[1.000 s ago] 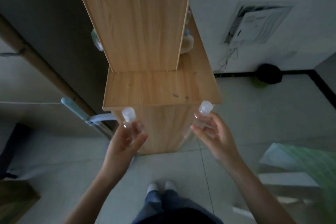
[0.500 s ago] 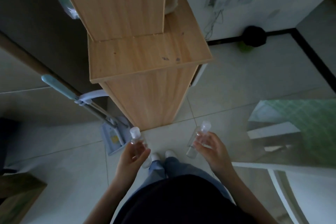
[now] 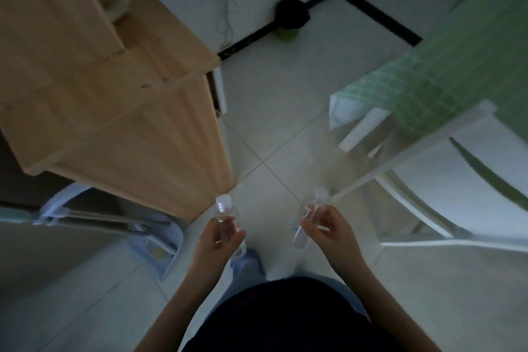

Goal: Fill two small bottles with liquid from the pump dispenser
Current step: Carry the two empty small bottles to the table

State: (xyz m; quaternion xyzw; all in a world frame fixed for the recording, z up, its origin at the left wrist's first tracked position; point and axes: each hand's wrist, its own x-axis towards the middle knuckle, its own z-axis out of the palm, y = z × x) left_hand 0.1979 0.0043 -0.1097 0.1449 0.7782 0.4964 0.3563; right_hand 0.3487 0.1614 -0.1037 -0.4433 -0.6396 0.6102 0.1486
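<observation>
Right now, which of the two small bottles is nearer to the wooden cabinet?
The bottle in the left hand: this left bottle shows just by the wooden cabinet corner; the right bottle is toward the white table.

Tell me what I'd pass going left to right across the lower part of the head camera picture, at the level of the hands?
Dustpan → left hand holding a small clear bottle → right hand holding another small bottle → white chair.

Clear bottles [image 3: 227, 213] with whitish caps; light wood-grain cabinet [image 3: 137, 111]; pale grey floor tiles [image 3: 271, 111]; green checked cloth [image 3: 457, 60]; black skirting strip [image 3: 380, 13].
</observation>
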